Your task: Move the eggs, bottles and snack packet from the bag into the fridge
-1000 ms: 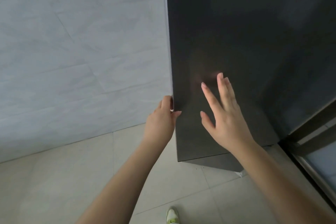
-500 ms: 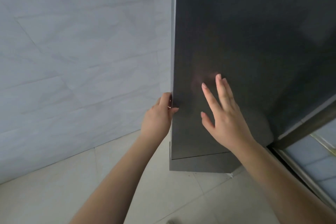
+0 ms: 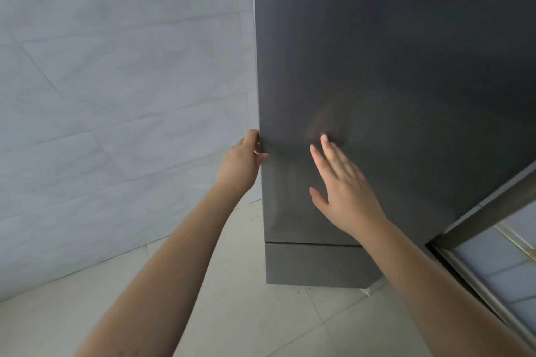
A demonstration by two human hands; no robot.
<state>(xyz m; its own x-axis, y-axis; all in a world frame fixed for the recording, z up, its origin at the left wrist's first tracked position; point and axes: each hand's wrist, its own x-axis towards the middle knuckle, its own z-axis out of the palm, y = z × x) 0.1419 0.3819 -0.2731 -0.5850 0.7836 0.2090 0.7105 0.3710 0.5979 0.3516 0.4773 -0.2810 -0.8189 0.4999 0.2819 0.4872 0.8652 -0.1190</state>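
The dark grey fridge door fills the upper right of the view, closed flush over the base panel. My left hand grips the door's left edge, fingers curled round it and thumb on the front. My right hand lies flat on the door face with straight, spread fingers. The bag, eggs, bottles and snack packet are out of sight.
A pale grey tiled wall stands to the left of the fridge. Beige floor tiles lie below. A dark-framed glass door or window runs along the lower right.
The door's left edge has swung towards the wall and now sits flush with the fridge body. Both hands have stayed on the door and moved with it.
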